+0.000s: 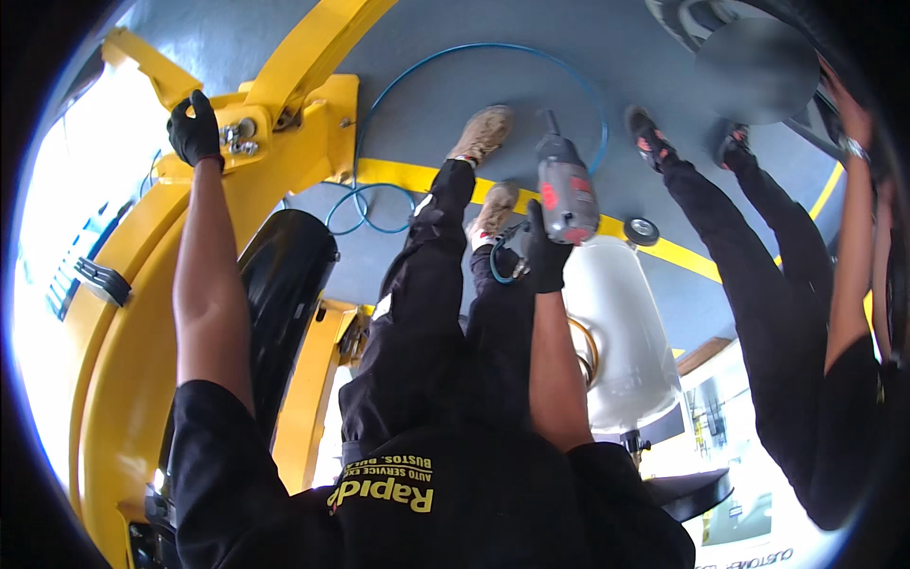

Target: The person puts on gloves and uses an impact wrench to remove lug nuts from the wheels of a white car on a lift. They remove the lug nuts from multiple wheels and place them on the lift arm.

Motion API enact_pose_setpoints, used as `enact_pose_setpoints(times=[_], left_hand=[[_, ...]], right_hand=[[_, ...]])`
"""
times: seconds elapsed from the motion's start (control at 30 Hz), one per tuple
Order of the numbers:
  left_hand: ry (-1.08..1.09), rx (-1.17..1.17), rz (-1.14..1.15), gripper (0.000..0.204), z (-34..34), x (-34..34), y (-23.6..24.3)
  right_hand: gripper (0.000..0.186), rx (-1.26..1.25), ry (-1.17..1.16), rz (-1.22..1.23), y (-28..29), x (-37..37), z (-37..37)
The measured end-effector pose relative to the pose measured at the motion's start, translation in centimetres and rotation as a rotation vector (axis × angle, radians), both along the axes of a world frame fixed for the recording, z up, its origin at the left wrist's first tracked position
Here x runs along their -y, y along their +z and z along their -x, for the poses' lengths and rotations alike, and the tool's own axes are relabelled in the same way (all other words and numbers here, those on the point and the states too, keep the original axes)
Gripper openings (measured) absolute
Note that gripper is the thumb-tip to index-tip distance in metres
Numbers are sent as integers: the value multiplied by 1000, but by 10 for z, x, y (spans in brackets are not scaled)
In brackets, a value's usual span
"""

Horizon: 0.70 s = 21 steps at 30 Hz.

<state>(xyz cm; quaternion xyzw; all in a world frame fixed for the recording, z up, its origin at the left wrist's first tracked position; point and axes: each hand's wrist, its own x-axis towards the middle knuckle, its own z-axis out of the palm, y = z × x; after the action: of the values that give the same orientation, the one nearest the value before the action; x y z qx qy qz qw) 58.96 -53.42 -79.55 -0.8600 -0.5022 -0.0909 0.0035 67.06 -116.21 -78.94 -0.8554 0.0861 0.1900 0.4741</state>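
Note:
My right hand (547,256), in a black glove, is wrapped round the handle of a grey and red impact wrench (569,190). The wrench points away from me above the floor, and a blue air hose (495,261) shows by its grip. Up at the left, my left hand (195,133), also in a black glove, has its fingers curled beside a yellow steel machine arm (152,71). Shiny metal fittings (239,136) sit on the yellow machine just right of this hand. Whatever lies within its fingers is too small to make out.
A black cylinder (289,266) stands beside the yellow machine. The blue hose (493,45) loops over the grey floor. Right of me are a white tank (621,332) with a wheel (642,230) and another person (749,228), whose hand is by a round dark object (756,71).

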Motion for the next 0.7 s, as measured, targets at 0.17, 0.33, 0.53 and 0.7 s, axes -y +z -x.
enact_pose_setpoints(times=[0.17, 0.33, 0.53, 0.7], left_hand=[[-505, 703, 666, 34, -120, 231, 89], [-1121, 604, 1276, 72, -141, 457, 272], [-879, 741, 1155, 86, -72, 539, 424], [-866, 809, 1024, 84, -32, 561, 511]], right_hand=[[55, 162, 116, 60, 103, -12, -20], [48, 295, 175, -23, 187, 7, -10], [46, 381, 61, -240, 355, 24, 7], [36, 463, 207, -451, 443, 39, 30]])
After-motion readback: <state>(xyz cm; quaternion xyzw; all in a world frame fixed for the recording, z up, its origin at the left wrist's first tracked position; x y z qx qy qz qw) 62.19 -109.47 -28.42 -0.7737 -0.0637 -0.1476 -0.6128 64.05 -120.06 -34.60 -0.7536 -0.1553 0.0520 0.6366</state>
